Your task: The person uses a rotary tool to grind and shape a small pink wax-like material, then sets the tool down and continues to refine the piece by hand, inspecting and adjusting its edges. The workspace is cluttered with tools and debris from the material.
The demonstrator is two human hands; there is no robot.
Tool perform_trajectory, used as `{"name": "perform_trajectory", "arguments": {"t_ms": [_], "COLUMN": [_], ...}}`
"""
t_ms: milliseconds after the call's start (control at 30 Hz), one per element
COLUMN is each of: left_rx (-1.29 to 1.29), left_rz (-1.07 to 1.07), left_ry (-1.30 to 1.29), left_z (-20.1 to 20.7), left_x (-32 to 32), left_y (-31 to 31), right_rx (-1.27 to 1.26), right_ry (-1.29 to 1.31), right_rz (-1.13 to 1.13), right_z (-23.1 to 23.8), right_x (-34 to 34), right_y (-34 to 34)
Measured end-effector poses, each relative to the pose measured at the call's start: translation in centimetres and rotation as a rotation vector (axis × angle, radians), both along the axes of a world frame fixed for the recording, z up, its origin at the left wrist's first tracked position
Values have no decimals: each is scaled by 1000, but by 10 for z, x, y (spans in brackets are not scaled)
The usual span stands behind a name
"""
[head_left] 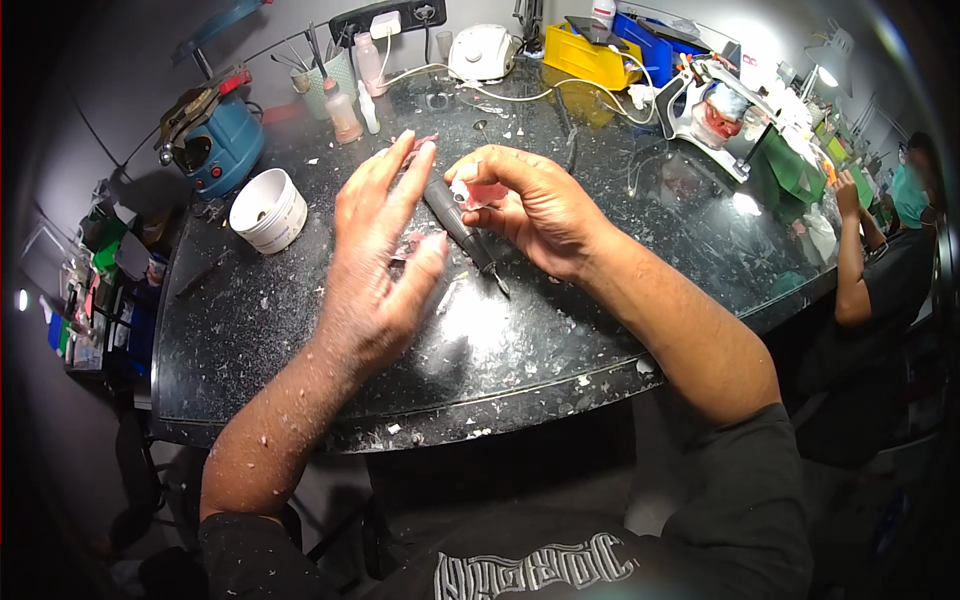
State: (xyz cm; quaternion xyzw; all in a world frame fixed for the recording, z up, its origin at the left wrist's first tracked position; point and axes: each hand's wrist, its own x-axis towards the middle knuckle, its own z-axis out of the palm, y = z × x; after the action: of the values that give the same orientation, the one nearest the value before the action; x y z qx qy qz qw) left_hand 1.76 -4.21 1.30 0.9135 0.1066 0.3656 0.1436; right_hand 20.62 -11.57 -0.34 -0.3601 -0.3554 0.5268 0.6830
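My right hand point(545, 205) pinches a pink-and-white denture point(486, 195) between thumb and fingers, above the middle of the bench. To its left, my left hand point(375, 240) is open, fingers stretched forward and thumb apart. Pinkish bits show beside its palm and fingertips, too covered to name. Between the two hands a dark grey rotary handpiece point(460, 222) lies on the black bench point(560, 340), its metal bur pointing toward me. Pale dust and crumbs cover my left forearm.
A white tub point(268, 212) and a blue machine point(215, 145) stand at left. Bottles point(343, 115), a white control box point(482, 54) and a yellow bin point(590, 58) line the back. A white-framed box point(720, 115) sits at right, near another person point(880, 240). Debris speckles the bench.
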Motion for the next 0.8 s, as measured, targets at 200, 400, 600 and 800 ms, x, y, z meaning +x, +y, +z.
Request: {"name": "perform_trajectory", "arguments": {"t_ms": [200,400,600,800], "left_rx": [-3,63,105,-32], "left_rz": [-8,61,91,62], "left_ry": [102,144,129,76], "left_z": [-5,-3,-6,-7], "left_x": [1,-1,0,3], "left_y": [-11,-13,-10,-12], "right_rx": [0,-31,-8,23], "right_ry": [58,59,84,115], "right_rz": [18,25,16,-55], "right_z": [-1,-2,-3,-3], "right_x": [3,-1,-6,-6], "right_y": [0,0,1,1]}}
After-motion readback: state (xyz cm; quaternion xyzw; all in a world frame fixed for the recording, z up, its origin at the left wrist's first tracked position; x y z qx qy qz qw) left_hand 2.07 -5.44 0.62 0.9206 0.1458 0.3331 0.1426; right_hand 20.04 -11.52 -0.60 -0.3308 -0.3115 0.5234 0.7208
